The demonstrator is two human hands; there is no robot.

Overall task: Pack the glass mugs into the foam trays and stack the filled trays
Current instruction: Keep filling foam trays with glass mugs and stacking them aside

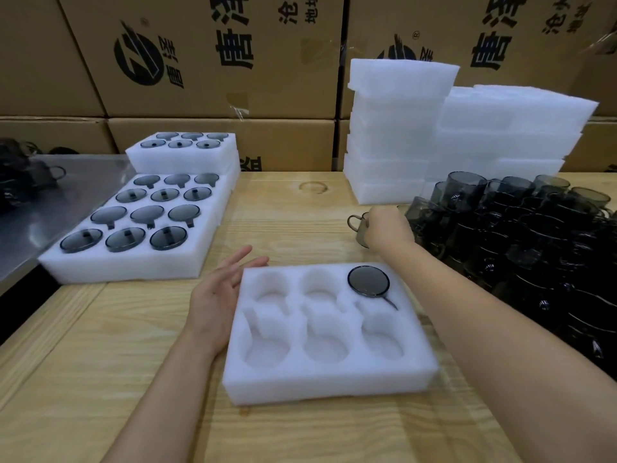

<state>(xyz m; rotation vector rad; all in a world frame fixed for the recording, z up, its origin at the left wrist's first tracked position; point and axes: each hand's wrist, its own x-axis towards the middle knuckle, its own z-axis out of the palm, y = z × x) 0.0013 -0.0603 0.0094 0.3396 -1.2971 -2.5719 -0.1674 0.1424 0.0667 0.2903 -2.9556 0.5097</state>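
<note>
A white foam tray (329,379) with six round pockets lies on the wooden table in front of me. One smoky glass mug (368,282) sits upside down in its far right pocket; the other pockets hold nothing. My left hand (217,295) rests open against the tray's left edge, palm turned toward it. My right hand (387,227) reaches to the heap of dark glass mugs (521,235) at the right and grips a single mug (359,225) at the heap's left edge. Its fingers hide most of that mug.
Filled foam trays (133,262) stand at the left, with another stacked pair (183,155) behind. Piles of unfilled foam trays (394,128) rise at the back right. Cardboard boxes (200,61) wall off the back. A metal surface (66,195) with more mugs lies far left.
</note>
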